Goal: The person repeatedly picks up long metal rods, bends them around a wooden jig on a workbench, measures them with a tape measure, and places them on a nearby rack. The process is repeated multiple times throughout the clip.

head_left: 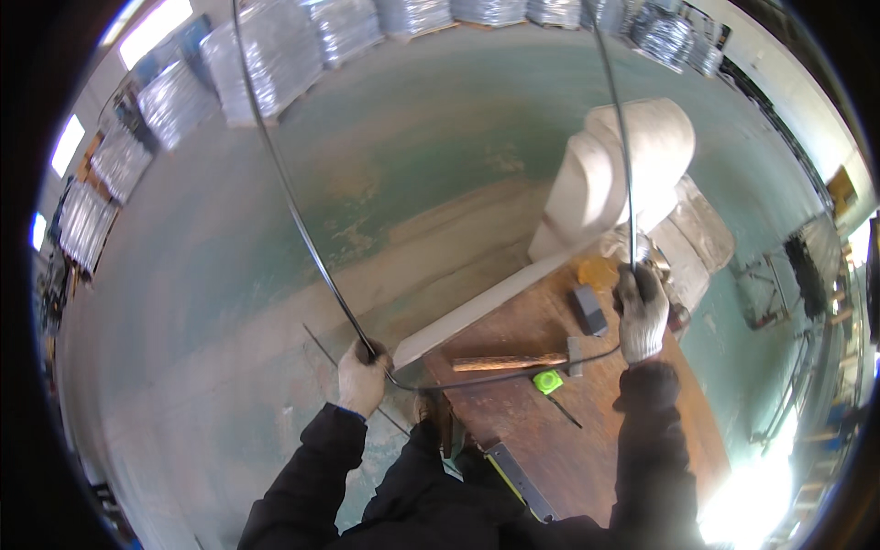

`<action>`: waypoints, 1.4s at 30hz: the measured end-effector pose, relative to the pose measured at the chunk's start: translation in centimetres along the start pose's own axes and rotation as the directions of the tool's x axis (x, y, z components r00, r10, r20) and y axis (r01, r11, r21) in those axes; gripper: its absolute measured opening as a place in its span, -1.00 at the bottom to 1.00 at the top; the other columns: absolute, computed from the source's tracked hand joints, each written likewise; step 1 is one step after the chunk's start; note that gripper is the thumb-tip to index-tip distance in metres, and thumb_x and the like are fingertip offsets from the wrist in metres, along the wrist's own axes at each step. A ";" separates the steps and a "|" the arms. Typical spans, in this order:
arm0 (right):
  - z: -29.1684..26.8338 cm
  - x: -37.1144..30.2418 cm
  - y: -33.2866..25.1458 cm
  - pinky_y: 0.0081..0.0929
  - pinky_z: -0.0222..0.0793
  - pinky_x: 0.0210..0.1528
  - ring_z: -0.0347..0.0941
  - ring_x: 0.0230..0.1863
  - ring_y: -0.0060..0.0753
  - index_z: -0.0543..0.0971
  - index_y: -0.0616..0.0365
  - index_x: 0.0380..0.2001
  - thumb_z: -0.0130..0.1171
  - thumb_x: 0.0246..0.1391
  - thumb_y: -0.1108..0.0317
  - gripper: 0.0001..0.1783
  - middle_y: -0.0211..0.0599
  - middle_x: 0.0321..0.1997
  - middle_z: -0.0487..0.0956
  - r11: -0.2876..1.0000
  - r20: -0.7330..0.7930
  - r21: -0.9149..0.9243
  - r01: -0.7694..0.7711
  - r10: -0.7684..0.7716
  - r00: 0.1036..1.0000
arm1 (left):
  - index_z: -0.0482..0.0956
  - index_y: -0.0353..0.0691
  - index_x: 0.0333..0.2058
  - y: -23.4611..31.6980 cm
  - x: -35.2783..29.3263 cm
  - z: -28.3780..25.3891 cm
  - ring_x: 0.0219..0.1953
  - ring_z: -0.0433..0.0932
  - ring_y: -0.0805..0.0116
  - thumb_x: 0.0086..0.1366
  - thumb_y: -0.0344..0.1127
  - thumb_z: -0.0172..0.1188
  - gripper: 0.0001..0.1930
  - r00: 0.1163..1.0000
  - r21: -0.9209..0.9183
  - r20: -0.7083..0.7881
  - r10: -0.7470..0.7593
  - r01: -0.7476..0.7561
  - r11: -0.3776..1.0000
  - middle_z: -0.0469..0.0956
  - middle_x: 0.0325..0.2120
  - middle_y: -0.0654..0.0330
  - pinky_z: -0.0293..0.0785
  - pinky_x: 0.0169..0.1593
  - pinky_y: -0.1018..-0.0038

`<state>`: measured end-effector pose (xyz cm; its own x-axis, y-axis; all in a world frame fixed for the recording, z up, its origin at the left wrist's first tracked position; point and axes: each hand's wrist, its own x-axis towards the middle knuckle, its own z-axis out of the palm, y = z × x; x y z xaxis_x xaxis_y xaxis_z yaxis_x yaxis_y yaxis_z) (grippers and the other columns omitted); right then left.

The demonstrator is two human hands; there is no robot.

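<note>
A long dark metal rod point(298, 215), bent into a wide U, spans from one hand to the other, its two legs rising past the top of the view. Closed around the left leg just above the bend is my gloved left hand point(363, 378). My right hand point(643, 316), in a white glove with dark fingertips, grips the right leg over the wooden table point(587, 467). The U's crosspiece passes above a hammer point(509, 363) and a bright green tape measure point(548, 381). A dark grey block point(589, 310) lies beside my right hand.
A thin dark strip point(564, 412) and a level-like bar point(521, 481) lie on the table. Behind it stands a bulky white shape point(614, 174) with a pale covered bundle point(692, 238). Wrapped pallet loads point(261, 60) line the far wall. Metal frames point(765, 289) stand right.
</note>
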<state>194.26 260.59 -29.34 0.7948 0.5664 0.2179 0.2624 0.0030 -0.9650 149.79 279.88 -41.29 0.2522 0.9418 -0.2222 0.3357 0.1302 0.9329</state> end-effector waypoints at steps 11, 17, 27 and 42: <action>16.5 10.2 17.6 -0.31 0.71 0.03 0.74 -0.12 -0.33 0.69 0.37 0.10 0.26 0.56 0.56 -0.84 -0.19 -0.10 0.79 0.921 0.597 -0.379 -0.085 0.314 0.738 | 0.68 -0.31 -0.12 -7.1 9.7 -5.8 -0.29 0.70 0.37 0.46 -0.51 0.30 -0.93 0.948 -0.026 -0.266 -0.175 0.174 0.984 0.72 -0.34 0.18 0.61 -0.21 0.33; 18.7 14.0 25.7 -0.25 0.67 0.17 0.79 -0.07 -0.24 0.77 0.37 0.11 0.41 0.50 0.36 -0.71 -0.09 -0.08 0.88 0.857 0.637 -0.507 0.088 0.304 0.709 | 0.71 -0.33 -0.09 -11.0 12.8 -4.0 -0.31 0.74 0.32 0.45 -0.44 0.36 -0.87 0.947 0.022 -0.264 -0.180 0.193 0.981 0.75 -0.31 0.12 0.67 -0.16 0.31; 18.6 13.5 29.6 -0.29 0.65 -0.02 0.70 -0.17 -0.41 0.77 0.36 0.02 0.39 0.54 0.36 -0.77 -0.22 -0.19 0.80 0.810 0.577 -0.577 -0.101 0.493 0.651 | 0.68 -0.34 -0.05 -15.0 12.9 -1.5 -0.32 0.71 0.33 0.49 -0.48 0.41 -0.86 0.944 0.026 -0.206 -0.258 0.269 0.963 0.69 -0.31 0.19 0.69 -0.21 0.30; 17.6 14.2 31.7 -0.17 0.70 0.00 0.86 -0.13 -0.09 0.77 0.34 0.05 0.35 0.52 0.31 -0.72 0.01 -0.14 0.85 0.836 0.692 -0.530 0.144 0.328 0.643 | 0.69 -0.36 -0.01 -13.0 10.4 -0.5 -0.27 0.78 0.25 0.48 -0.43 0.41 -0.81 0.920 0.053 -0.160 -0.358 0.370 0.928 0.75 -0.28 0.13 0.73 -0.21 0.26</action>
<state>204.25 283.27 -59.39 0.2190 0.9354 -0.2776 0.6237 -0.3529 -0.6974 147.59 288.16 -55.56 -0.0330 0.8694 -0.4931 0.4526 0.4529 0.7682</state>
